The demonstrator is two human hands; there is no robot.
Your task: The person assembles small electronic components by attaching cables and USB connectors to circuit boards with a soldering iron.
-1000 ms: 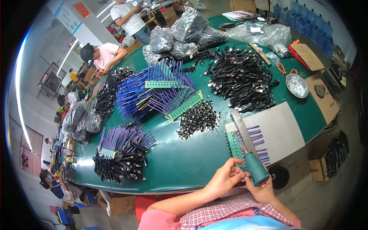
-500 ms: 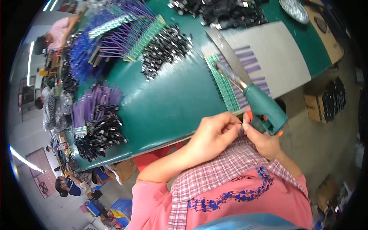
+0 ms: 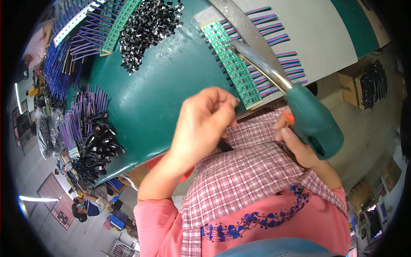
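Observation:
A green soldering gun (image 3: 314,118) with an orange trigger rests in my right hand (image 3: 299,145), whose fingers curl beneath the handle. Its metal tip reaches over the green circuit board panel (image 3: 235,64), beside its upper part; whether it touches I cannot tell. Striped wires (image 3: 274,30) stick out from the panel's right side, and small black pieces line its left edge. Just left of the panel's near end, my left hand (image 3: 203,122) is closed in a pinch, somewhat blurred. What sits between the fingertips is too small to name. A dark strip (image 3: 224,145) shows below that hand, against the checked apron.
A heap of small black connectors (image 3: 147,32) lies at the upper left of the green table (image 3: 145,111). Wired board panels (image 3: 117,28) and bundles of black cables (image 3: 96,147) are further left. A grey sheet (image 3: 321,38) lies under the wires; a cardboard box (image 3: 349,88) stands right.
My hands were together near the apron; now the left has moved left and away from the right. The gun has shifted slightly right and down, and the whole view has moved.

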